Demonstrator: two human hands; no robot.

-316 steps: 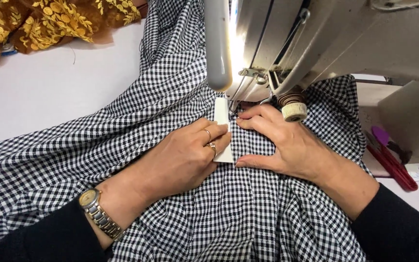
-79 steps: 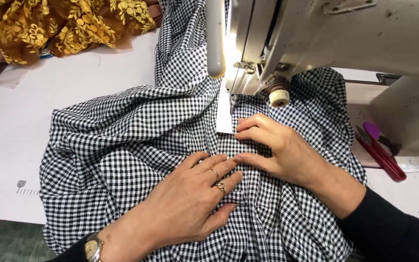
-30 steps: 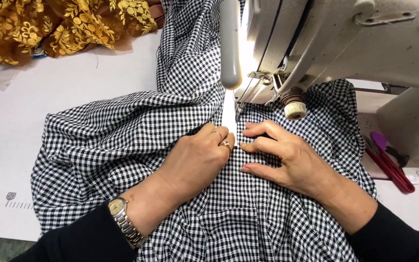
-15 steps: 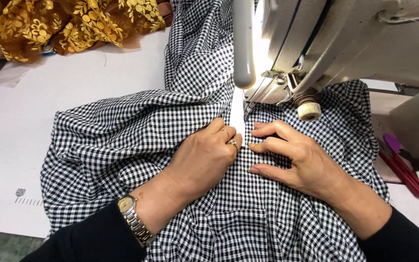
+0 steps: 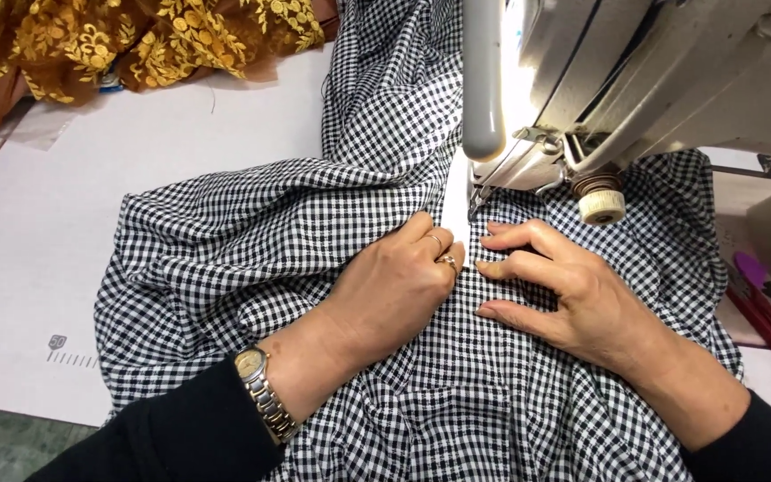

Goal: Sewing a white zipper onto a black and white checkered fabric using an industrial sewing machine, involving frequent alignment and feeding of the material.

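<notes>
- My left hand (image 5: 394, 290) lies flat on the checked cloth (image 5: 252, 241) in the middle of the frame, fingers (image 5: 426, 236) stretched forward and close together, pressing down rather than gripping anything.
- My right hand (image 5: 573, 299) lies just beside it to the right, also palm down, fingers (image 5: 515, 236) spread a little and pointing left toward the seam line; it grips nothing either.
- Between the two sets of fingertips runs a narrow white strip (image 5: 453, 201), which leads up under the needle area of the sewing machine (image 5: 635, 80) at upper right.
- The cloth spreads over the white tabletop (image 5: 37, 250) from the top centre of the frame down to the lower edge, bunched in folds on the left.
- As I judge it, the work is midway: part of the cloth already lies behind the machine at the top, while the strip's near end and most of the cloth under my hands have yet to reach the needle.
- I cannot tell whether the needle is down or stitching.
- A gold patterned fabric (image 5: 136, 40) sits at upper left, well apart; a red and purple tool (image 5: 765, 308) lies at the right edge.
</notes>
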